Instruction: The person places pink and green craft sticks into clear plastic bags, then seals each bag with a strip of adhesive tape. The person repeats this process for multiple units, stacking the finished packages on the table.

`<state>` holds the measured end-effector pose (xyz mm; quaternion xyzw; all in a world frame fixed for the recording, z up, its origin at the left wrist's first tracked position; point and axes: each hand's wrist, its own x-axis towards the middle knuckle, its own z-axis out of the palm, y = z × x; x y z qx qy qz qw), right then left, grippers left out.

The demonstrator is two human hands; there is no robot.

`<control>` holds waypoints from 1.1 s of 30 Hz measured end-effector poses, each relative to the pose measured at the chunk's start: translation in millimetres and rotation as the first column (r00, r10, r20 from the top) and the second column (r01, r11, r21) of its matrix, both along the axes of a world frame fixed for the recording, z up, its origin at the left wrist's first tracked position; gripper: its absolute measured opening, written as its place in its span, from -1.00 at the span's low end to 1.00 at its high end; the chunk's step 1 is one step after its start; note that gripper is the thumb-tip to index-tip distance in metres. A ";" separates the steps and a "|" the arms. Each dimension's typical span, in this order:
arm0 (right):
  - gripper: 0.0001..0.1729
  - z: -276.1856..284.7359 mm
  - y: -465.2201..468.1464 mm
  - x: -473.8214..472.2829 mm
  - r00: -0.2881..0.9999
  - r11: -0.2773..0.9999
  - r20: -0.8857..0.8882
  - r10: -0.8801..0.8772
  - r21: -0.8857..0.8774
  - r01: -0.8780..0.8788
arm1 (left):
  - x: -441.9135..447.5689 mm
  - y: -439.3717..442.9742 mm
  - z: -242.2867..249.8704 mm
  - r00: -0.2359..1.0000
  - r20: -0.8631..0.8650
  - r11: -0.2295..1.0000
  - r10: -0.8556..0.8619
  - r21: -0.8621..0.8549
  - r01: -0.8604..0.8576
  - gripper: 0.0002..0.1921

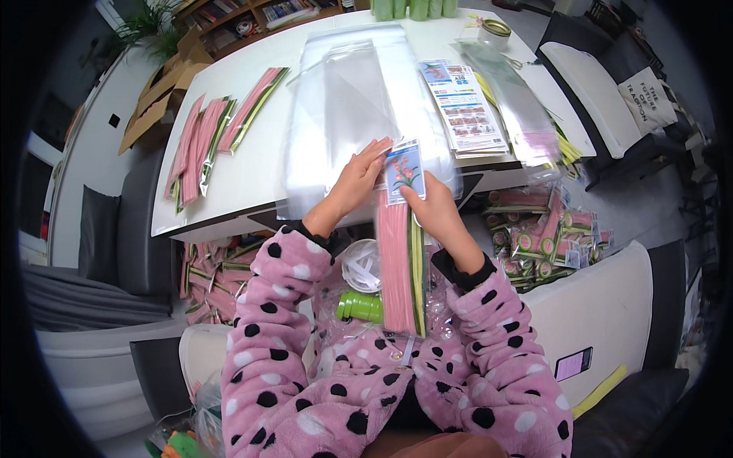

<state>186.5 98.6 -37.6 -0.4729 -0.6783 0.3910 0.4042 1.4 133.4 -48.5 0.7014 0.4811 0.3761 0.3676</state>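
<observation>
A long bundle of pink, dark green and yellow chenille stems [398, 269], apparently in a clear sleeve, hangs over the table's front edge towards my lap. At its upper end lies a blue card [405, 169] with a picture of pink flowers. My right hand [441, 209] grips card and bundle, thumb on top of the card. My left hand [361, 174] is at the card's left side, fingers stretched out and close together; its grip there is partly hidden. Under both hands, clear plastic bags [355, 86] are spread on the white table [252, 177].
Packed stem bundles [209, 137] lie at the table's left. Printed sheets [469, 117], clear sleeves [515, 103] and a tin [494, 34] are on the right. In my lap sit green tape rolls [359, 307] and a tub of white strips [362, 264]. Finished-looking packs [538, 240] are heaped below right.
</observation>
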 end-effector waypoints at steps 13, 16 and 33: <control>-0.68 -18.0 6.6 9.4 0.902 0.868 -0.358 0.241 -0.337 -0.366 | -6.5 -15.4 20.0 0.884 -0.441 0.980 -0.157 0.040 0.194 -0.59; -0.68 -18.3 5.7 9.6 0.903 0.883 -0.328 0.276 -0.286 -0.373 | -6.4 -15.3 19.2 0.883 -0.445 0.982 -0.147 0.041 0.184 -0.59; -0.74 -48.5 11.0 5.8 0.899 0.936 -0.436 -0.025 -0.326 -0.132 | -1.3 -27.5 -7.3 0.877 -0.479 0.927 0.045 0.348 0.143 -0.60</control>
